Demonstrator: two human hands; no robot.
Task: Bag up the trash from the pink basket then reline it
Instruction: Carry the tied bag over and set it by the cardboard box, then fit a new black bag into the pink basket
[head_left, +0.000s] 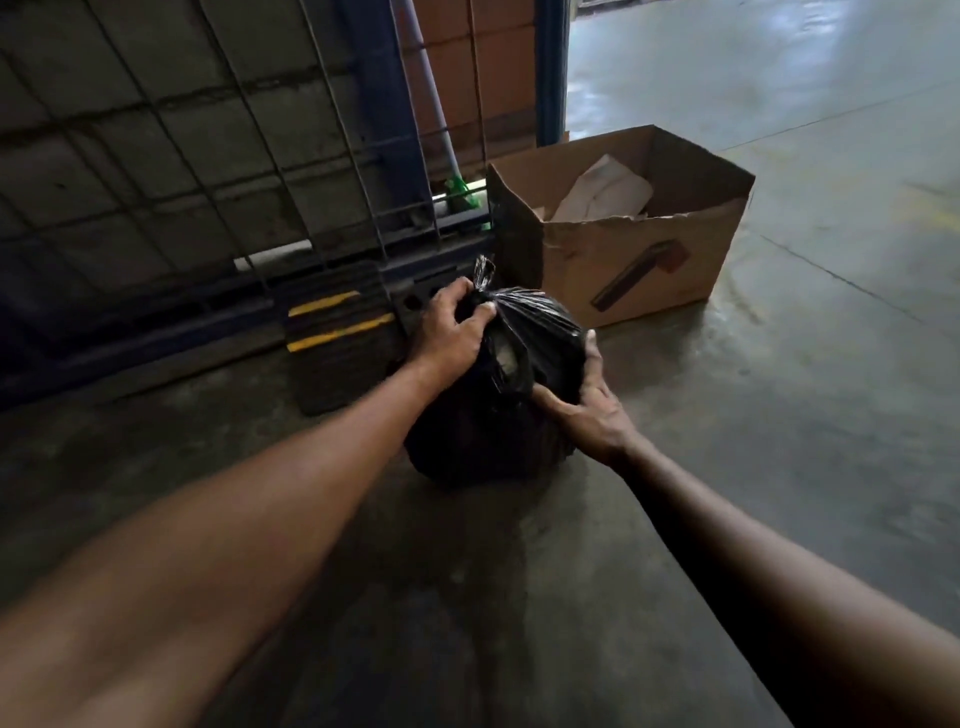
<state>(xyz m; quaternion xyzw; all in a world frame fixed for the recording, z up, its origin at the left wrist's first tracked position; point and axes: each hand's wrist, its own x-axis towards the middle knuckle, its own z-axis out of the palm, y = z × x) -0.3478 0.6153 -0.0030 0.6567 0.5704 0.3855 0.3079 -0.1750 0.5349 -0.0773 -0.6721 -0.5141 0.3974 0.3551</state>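
Observation:
A full black trash bag (483, 431) stands on the concrete floor, its neck gathered into a twisted tuft at the top. My left hand (454, 325) is closed around that gathered neck. My right hand (592, 410) lies against the bag's right side, thumb and fingers spread over the plastic. Something pale shows through the stretched plastic near the top. The pink basket is not in view.
An open cardboard box (639, 260) with crumpled paper inside sits just behind the bag to the right. A black wheel chock with yellow stripes (337, 332) lies to the left, against a blue rack frame with wire mesh (218, 156). Bare floor extends to the right.

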